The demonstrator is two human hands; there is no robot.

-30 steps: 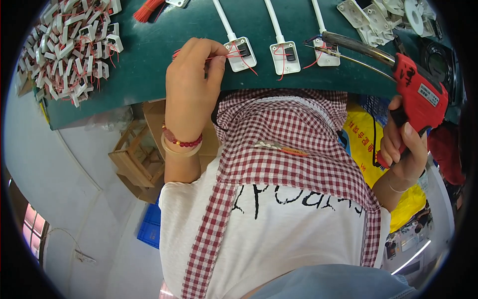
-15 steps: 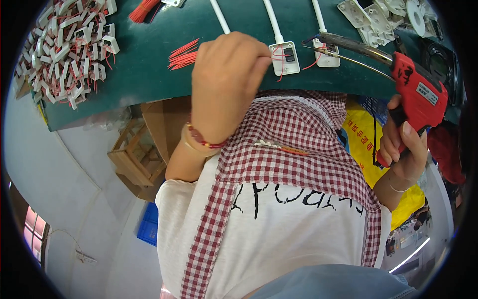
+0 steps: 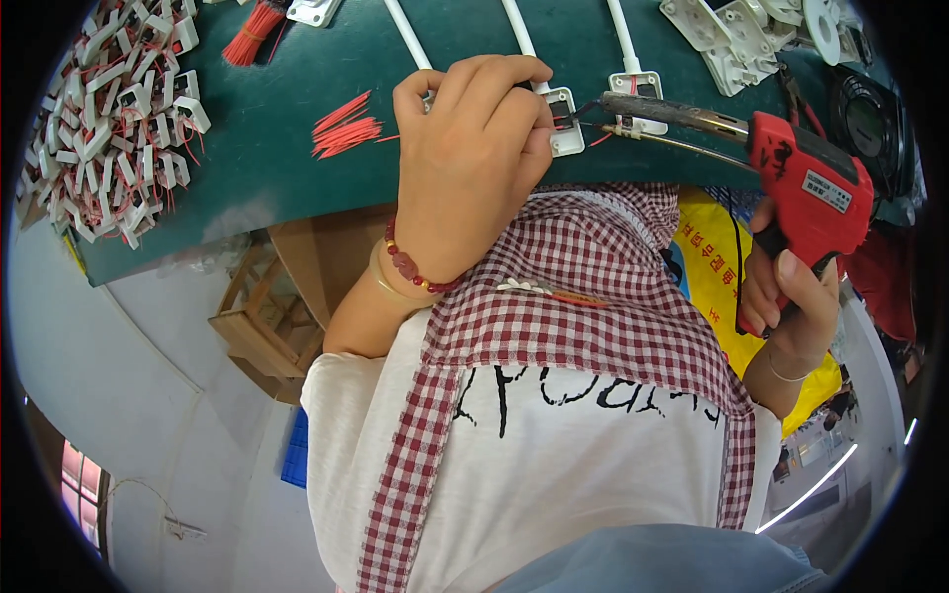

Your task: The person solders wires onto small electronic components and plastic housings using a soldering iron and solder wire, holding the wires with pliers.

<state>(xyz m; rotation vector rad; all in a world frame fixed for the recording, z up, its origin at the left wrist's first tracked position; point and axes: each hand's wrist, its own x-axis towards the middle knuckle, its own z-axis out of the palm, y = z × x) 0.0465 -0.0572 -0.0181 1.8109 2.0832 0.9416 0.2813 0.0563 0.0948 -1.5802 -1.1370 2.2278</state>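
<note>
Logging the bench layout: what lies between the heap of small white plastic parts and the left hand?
In the head view, loose short red wires lie on the green mat between the white parts heap and left hand.

Even, bright, diffuse light fills the view, casting only soft shadows under the left hand (image 3: pixel 474 168) on the green work mat (image 3: pixel 297 168). The fisheye lens bends straight edges and blackens the corners. A strip light (image 3: pixel 820 484) glares at lower right. Detail stays fairly sharp centrally, perhaps softening toward the rim.
</note>
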